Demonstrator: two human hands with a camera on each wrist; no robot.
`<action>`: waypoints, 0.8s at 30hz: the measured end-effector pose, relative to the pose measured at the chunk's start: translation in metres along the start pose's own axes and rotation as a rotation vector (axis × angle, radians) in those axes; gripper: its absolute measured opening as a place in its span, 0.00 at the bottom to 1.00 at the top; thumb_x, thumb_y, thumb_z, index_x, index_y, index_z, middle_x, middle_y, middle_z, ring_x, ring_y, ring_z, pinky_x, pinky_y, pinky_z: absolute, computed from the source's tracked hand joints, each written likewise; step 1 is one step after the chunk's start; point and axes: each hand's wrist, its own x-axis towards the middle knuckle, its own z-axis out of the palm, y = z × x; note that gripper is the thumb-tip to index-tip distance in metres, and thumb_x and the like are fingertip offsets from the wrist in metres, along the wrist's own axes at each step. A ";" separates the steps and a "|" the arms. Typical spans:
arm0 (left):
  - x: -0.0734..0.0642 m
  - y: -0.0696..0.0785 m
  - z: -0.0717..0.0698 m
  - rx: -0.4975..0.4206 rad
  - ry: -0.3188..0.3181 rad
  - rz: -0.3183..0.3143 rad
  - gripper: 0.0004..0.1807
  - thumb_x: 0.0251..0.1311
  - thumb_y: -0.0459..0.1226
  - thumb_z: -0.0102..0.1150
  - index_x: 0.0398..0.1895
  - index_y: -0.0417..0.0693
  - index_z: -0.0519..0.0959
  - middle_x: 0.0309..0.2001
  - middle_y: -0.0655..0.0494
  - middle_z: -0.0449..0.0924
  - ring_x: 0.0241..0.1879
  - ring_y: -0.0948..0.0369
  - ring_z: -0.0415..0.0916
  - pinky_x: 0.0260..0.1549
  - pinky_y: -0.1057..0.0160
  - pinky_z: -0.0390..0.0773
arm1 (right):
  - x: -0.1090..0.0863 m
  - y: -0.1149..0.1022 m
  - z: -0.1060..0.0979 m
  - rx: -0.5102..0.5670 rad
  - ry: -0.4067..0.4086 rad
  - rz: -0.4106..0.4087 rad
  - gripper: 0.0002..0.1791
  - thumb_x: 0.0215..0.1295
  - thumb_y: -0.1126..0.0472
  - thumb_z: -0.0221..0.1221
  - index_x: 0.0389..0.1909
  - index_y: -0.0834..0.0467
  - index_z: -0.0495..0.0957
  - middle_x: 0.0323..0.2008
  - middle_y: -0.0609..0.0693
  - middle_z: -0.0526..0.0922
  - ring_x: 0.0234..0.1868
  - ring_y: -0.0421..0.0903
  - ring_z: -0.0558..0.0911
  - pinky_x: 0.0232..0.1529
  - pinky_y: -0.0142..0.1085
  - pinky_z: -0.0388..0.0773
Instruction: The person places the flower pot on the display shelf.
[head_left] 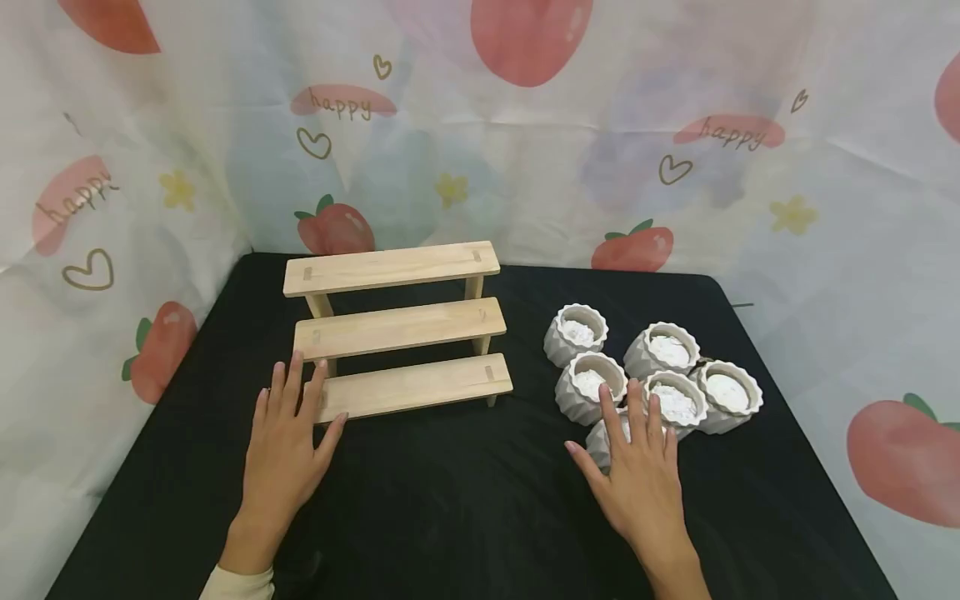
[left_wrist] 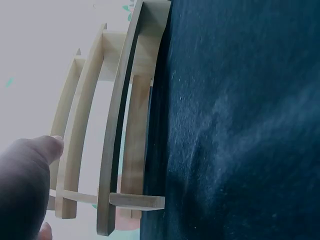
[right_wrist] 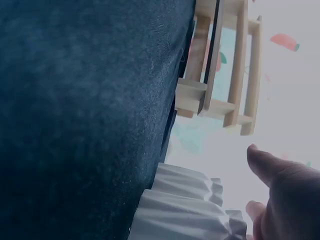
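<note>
My left hand [head_left: 283, 454] is held with spread fingers at the near left corner of a three-step wooden shelf [head_left: 397, 325], fingertips overlapping its lowest boards in the head view. Nothing is in its grasp. On the right, my right hand [head_left: 639, 479] spreads its fingers over the nearest of several white fluted pots [head_left: 581, 329], partly hiding that one. It holds nothing either. Each pot has a scalloped rim and white stuff inside. In the left wrist view the shelf [left_wrist: 107, 125] stands beside the thumb; in the right wrist view two pots [right_wrist: 182, 217] lie below the fingers.
A black cloth [head_left: 465, 500] covers the table. Behind it and along both sides hangs a pale curtain [head_left: 525, 167] printed with fruit, hearts and the word "happy". The shelf stands at the back left, and the pots cluster to its right with bare cloth between.
</note>
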 end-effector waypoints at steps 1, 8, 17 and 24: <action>0.001 -0.001 0.000 -0.001 0.002 -0.002 0.44 0.68 0.50 0.59 0.83 0.51 0.55 0.83 0.48 0.41 0.80 0.43 0.40 0.73 0.39 0.41 | -0.001 0.001 0.001 -0.003 0.004 0.001 0.50 0.70 0.36 0.60 0.84 0.47 0.48 0.83 0.59 0.40 0.80 0.66 0.40 0.67 0.72 0.46; 0.014 -0.010 0.002 -0.039 0.016 -0.016 0.43 0.68 0.48 0.59 0.83 0.50 0.55 0.83 0.49 0.42 0.80 0.44 0.39 0.72 0.37 0.44 | -0.004 0.009 0.003 -0.008 0.045 -0.001 0.49 0.68 0.42 0.64 0.83 0.52 0.53 0.82 0.63 0.45 0.78 0.70 0.46 0.67 0.70 0.49; 0.039 -0.025 0.006 -0.203 0.071 -0.001 0.43 0.67 0.41 0.62 0.82 0.45 0.57 0.82 0.44 0.47 0.80 0.43 0.42 0.68 0.32 0.54 | -0.001 0.011 -0.003 0.177 0.200 0.085 0.48 0.56 0.60 0.74 0.76 0.63 0.63 0.73 0.71 0.63 0.70 0.75 0.62 0.61 0.70 0.63; 0.040 -0.034 0.022 -0.297 0.074 0.010 0.44 0.67 0.42 0.64 0.82 0.41 0.56 0.82 0.45 0.47 0.78 0.42 0.47 0.72 0.40 0.50 | -0.005 0.014 -0.007 0.241 0.325 0.123 0.46 0.46 0.64 0.80 0.68 0.67 0.70 0.62 0.68 0.73 0.60 0.69 0.72 0.57 0.63 0.67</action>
